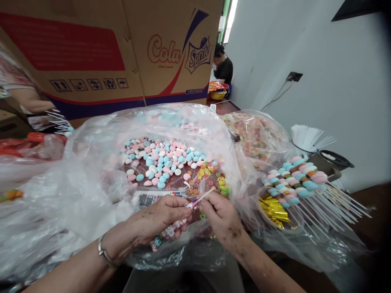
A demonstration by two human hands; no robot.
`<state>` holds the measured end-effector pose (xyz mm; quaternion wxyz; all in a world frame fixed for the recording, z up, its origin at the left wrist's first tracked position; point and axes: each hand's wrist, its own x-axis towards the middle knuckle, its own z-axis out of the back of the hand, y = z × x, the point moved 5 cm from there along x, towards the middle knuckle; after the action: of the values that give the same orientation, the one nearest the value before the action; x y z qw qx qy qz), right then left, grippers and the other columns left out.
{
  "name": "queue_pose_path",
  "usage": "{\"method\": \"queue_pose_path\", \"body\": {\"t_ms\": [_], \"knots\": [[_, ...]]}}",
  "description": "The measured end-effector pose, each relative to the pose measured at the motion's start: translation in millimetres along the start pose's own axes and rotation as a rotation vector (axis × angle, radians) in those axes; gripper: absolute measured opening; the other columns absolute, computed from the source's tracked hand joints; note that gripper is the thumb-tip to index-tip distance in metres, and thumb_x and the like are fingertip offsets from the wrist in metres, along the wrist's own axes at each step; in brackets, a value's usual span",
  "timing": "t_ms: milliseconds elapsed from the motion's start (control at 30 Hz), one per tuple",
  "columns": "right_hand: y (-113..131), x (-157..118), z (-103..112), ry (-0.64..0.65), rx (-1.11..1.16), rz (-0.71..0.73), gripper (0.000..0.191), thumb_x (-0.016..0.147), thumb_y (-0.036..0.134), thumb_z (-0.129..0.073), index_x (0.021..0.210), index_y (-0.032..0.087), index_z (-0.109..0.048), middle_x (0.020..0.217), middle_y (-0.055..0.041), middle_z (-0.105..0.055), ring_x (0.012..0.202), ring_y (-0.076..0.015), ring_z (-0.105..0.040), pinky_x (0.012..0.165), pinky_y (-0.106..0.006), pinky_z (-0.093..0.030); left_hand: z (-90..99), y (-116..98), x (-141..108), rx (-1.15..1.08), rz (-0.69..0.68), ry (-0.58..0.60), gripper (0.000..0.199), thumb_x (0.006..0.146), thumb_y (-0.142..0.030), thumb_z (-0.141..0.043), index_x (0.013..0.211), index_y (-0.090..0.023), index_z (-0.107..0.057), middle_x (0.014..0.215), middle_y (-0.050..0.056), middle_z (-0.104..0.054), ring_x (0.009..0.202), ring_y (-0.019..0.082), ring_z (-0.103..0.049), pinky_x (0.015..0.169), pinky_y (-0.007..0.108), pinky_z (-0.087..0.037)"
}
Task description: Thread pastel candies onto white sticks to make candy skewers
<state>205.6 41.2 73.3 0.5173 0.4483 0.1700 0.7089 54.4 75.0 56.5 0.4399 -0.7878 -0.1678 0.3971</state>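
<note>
My left hand, with a metal bangle at the wrist, is closed around a candy stick in a printed clear wrapper. The bagged candy hangs below the fist, and the wrapper's gathered neck comes out above the thumb. From there a white stick points up to the right. My right hand is closed in a pinch at this stick, close to the left thumb. Just beyond the hands, pink, blue and white candies lie loose in a large clear plastic bag, with small yellow, orange and green ring candies beside them.
Candy skewers are piled at the right, over a bowl of gold twist ties. White sticks stand behind, near a dark lidded container. A big cardboard box blocks the back. Other people sit at left and far back.
</note>
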Motion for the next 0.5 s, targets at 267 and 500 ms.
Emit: {"method": "queue_pose_path", "body": {"t_ms": [267,500], "knots": [[43.1,-17.7,2.2,0.08,-0.63,0.718,0.034,0.103,0.016,-0.037,0.122,0.006,-0.063,0.108,-0.0131,-0.069,0.102,-0.0252,-0.055,0.099,-0.043,-0.036,-7.7,6.5,-0.8,0.097,0.082,0.08,0.031,0.067,-0.041,-0.08,0.062,-0.016,-0.061,0.055,-0.002,-0.058,0.046,0.008,-0.046,0.043,0.018,-0.034],[35.5,-13.6,3.3,0.311,-0.655,0.679,0.017,0.095,0.014,-0.048,0.086,0.013,-0.062,0.074,-0.0044,-0.058,0.078,-0.0213,-0.047,0.08,-0.04,-0.035,-4.8,15.8,4.5,0.447,0.008,0.166,0.031,0.084,-0.047,-0.065,0.075,-0.017,-0.063,0.063,-0.001,-0.06,0.053,0.012,-0.049,0.048,0.022,-0.037]]}}
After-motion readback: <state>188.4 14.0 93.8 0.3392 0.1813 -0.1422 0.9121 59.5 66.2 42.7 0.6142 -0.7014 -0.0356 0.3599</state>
